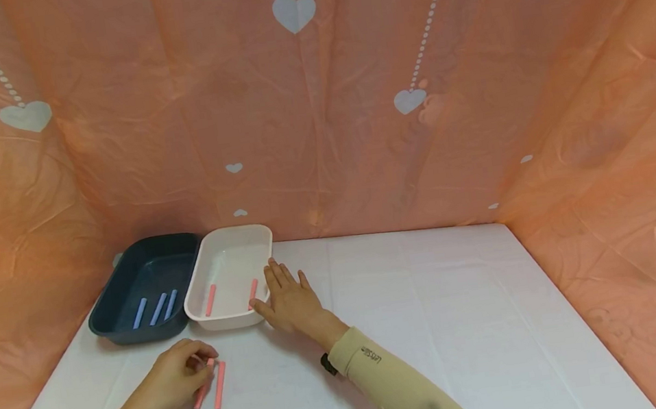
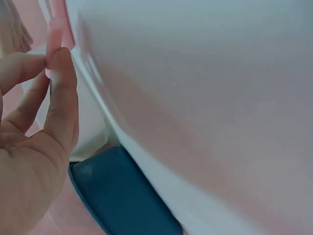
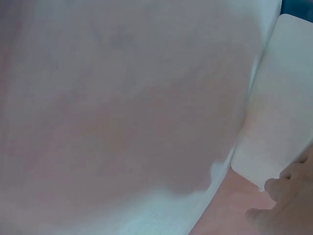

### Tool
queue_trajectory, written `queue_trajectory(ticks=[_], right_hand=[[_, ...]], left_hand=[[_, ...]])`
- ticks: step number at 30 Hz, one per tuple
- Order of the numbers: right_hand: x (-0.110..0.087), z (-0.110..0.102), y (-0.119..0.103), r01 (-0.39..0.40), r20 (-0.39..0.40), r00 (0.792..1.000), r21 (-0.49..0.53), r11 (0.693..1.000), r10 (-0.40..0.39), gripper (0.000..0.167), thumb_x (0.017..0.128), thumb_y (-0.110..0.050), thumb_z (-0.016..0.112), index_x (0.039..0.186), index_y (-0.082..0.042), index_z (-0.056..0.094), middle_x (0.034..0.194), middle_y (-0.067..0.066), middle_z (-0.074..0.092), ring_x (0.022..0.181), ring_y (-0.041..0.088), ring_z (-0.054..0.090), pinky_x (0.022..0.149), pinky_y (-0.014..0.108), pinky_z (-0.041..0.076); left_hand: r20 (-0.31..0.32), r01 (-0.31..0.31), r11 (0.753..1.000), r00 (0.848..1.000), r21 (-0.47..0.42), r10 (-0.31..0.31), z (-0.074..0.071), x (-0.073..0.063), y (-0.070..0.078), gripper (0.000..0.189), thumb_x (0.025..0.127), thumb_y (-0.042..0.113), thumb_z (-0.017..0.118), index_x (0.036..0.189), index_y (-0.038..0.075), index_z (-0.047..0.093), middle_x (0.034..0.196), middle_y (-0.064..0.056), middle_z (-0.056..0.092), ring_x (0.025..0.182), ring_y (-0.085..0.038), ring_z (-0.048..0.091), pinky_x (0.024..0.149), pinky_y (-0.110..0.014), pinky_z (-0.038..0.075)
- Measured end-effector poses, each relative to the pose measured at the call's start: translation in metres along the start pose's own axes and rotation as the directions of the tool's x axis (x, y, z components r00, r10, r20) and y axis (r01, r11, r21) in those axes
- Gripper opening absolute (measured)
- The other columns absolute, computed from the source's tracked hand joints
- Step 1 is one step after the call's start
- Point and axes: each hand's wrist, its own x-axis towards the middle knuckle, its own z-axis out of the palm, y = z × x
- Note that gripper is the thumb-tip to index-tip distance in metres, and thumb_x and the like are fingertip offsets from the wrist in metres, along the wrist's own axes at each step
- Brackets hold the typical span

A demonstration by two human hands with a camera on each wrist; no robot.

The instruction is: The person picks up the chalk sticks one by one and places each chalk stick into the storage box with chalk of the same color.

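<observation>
Behind the white tray [image 1: 226, 263], orange cloth [image 1: 347, 112].

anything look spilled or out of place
Nothing stands out: slim blue sticks lie in the dark blue rectangular tray, slim pink sticks in the white rectangular tray, two more pink sticks at the left hand.

The right hand [image 3: 293, 203], only partly in view, is at the white tray's [image 3: 276, 103] right side, contact unclear. A blue tray [image 3: 298, 10] adjoins its left; pink cloth [image 3: 232, 205] hangs beyond the shadowed white bench [image 3: 132, 112].
</observation>
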Motion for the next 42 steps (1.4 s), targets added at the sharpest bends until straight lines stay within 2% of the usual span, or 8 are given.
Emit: queue_trajectory(ticks=[6, 12, 17, 23, 27, 35, 42], right_hand=[[-0.001, -0.001, 0.0, -0.001, 0.002, 1.0, 0.004, 1.0, 0.001, 0.08, 0.107, -0.063, 0.027, 0.167, -0.011, 0.016, 0.175, 0.002, 0.006, 0.159, 0.02, 0.015, 0.127, 0.049, 0.015], [0.0, -0.001, 0.0, 0.0, -0.005, 1.0, 0.002, 1.0, 0.0, 0.08, 0.108, -0.063, 0.026, 0.167, -0.011, 0.017, 0.175, 0.002, 0.007, 0.159, 0.02, 0.016, 0.127, 0.049, 0.016], [0.001, 0.0, 0.001, -0.006, -0.012, 1.0, -0.006, 1.0, 0.006, 0.079, 0.108, -0.063, 0.028, 0.167, -0.011, 0.017, 0.175, 0.001, 0.007, 0.159, 0.019, 0.016, 0.127, 0.049, 0.016], [0.002, 0.001, 0.001, -0.008, -0.018, 1.0, -0.015, 1.0, 0.008, 0.079, 0.108, -0.062, 0.029, 0.167, -0.011, 0.017, 0.175, 0.001, 0.007, 0.159, 0.019, 0.017, 0.127, 0.049, 0.017], [0.002, 0.001, 0.001, -0.009, -0.019, 1.0, -0.01, 1.0, 0.009, 0.078, 0.108, -0.061, 0.031, 0.167, -0.011, 0.017, 0.175, 0.001, 0.007, 0.159, 0.019, 0.017, 0.127, 0.049, 0.017], [0.005, 0.002, 0.0, -0.014, -0.012, 1.0, -0.015, 1.0, 0.014, 0.08, 0.107, -0.064, 0.028, 0.167, -0.012, 0.018, 0.175, 0.0, 0.006, 0.159, 0.019, 0.016, 0.127, 0.05, 0.017], [0.005, 0.003, 0.0, -0.015, 0.01, 1.0, -0.016, 1.0, 0.015, 0.08, 0.107, -0.064, 0.029, 0.167, -0.012, 0.017, 0.175, 0.001, 0.005, 0.159, 0.019, 0.015, 0.126, 0.05, 0.017]], left_hand=[[-0.084, -0.082, 0.996, 0.993, -0.023, 0.08, -0.007, 0.005, 0.005, 0.019, 0.085, -0.005, 0.075, 0.102, 0.003, 0.072, 0.094, -0.001, 0.06, 0.077, -0.001, 0.059, 0.064, -0.023, 0.053], [-0.186, -0.15, 0.988, 0.97, 0.046, 0.156, -0.014, 0.016, 0.012, 0.019, 0.086, -0.004, 0.078, 0.102, 0.004, 0.073, 0.096, -0.001, 0.064, 0.078, 0.0, 0.061, 0.07, -0.026, 0.056], [-0.246, -0.161, 0.985, 0.954, 0.064, 0.172, -0.019, 0.029, 0.019, 0.017, 0.088, 0.0, 0.079, 0.104, 0.004, 0.074, 0.1, -0.004, 0.067, 0.081, -0.006, 0.064, 0.074, -0.031, 0.058], [-0.27, -0.165, 0.985, 0.947, 0.049, 0.172, -0.022, 0.051, 0.021, 0.017, 0.089, -0.001, 0.077, 0.106, 0.001, 0.074, 0.103, -0.01, 0.067, 0.083, -0.011, 0.065, 0.073, -0.024, 0.056], [-0.261, -0.145, 0.988, 0.953, 0.044, 0.151, -0.024, 0.067, 0.022, 0.018, 0.091, 0.0, 0.075, 0.109, 0.001, 0.073, 0.105, -0.011, 0.066, 0.087, -0.019, 0.068, 0.075, -0.021, 0.055], [-0.217, -0.092, 0.995, 0.971, 0.025, 0.095, -0.027, 0.096, 0.027, 0.021, 0.094, 0.003, 0.073, 0.114, -0.003, 0.072, 0.11, -0.018, 0.065, 0.095, -0.032, 0.068, 0.08, -0.036, 0.055], [-0.173, -0.061, 0.998, 0.983, 0.004, 0.061, -0.02, 0.116, 0.016, 0.021, 0.094, 0.002, 0.072, 0.113, -0.006, 0.072, 0.108, -0.022, 0.065, 0.094, -0.035, 0.069, 0.081, -0.039, 0.055]])
